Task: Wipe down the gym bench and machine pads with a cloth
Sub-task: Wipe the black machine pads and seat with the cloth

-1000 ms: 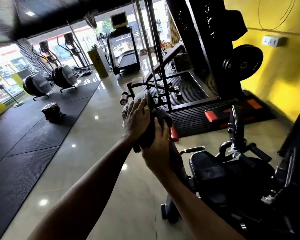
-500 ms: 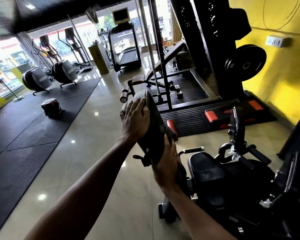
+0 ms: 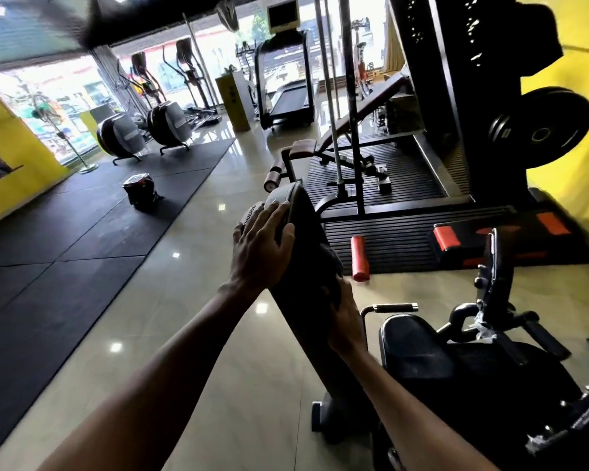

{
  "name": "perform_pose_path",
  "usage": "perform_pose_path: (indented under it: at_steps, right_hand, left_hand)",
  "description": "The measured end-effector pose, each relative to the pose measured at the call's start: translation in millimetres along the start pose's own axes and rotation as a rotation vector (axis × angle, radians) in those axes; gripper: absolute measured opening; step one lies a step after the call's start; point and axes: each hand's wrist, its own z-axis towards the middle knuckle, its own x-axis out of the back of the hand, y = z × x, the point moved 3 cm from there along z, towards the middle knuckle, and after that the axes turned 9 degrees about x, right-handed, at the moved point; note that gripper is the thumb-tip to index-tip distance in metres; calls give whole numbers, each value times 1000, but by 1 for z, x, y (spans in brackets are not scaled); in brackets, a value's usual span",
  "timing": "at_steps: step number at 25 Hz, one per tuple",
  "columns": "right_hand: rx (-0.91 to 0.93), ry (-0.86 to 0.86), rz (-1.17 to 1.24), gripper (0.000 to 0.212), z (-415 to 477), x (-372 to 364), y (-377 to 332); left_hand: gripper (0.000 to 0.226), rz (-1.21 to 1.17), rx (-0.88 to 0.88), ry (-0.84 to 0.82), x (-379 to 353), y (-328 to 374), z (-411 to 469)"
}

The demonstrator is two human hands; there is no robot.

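The back pad is long and black with a rounded top. It stands tilted, not fully upright. The left hand lies with straight fingers on its rear side, near the top. The cloth is dark and bunched, and it lies against the front face of the pad, about halfway down. The right hand seems to grip it there, though its fingers are hidden. The black seat lies just beside the pad's lower end.
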Motion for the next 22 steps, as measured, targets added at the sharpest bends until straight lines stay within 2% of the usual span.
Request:
perform_pose_path:
  at_steps: [2, 5, 8, 11, 14, 17, 18, 20, 22]
  right_hand:
    - [-67, -78, 35, 63, 42, 1, 4]
    - [-123, -124, -11, 76, 97, -5, -29]
    - [31, -103, 36, 63, 85, -7, -51]
    - [106, -120, 79, 49, 38, -1, -11]
    - [-62, -162, 69, 44, 47, 1, 47]
    - [-297, -133, 117, 43, 109, -6, 56]
    - [-288, -129, 113, 43, 131, -9, 40]
    - [-128, -109, 126, 41, 151, -11, 0]
    - [27, -95, 191, 39, 133, -7, -26]
  left_hand:
    - [69, 43, -19, -4, 2, 5, 0]
    - [69, 163, -44, -13, 2, 16, 0]
    - [65, 319, 53, -105, 2, 38, 4]
    - [69, 525, 94, -108, -7, 56, 2]
    - [76, 688, 116, -48, -18, 60, -3]
    - [73, 713, 118, -7, -22, 62, -2]
    - [72, 725, 121, 7, -22, 62, 0]
    - [70, 749, 123, 21, -23, 60, 2]
    - [69, 757, 127, 29, -25, 58, 1]
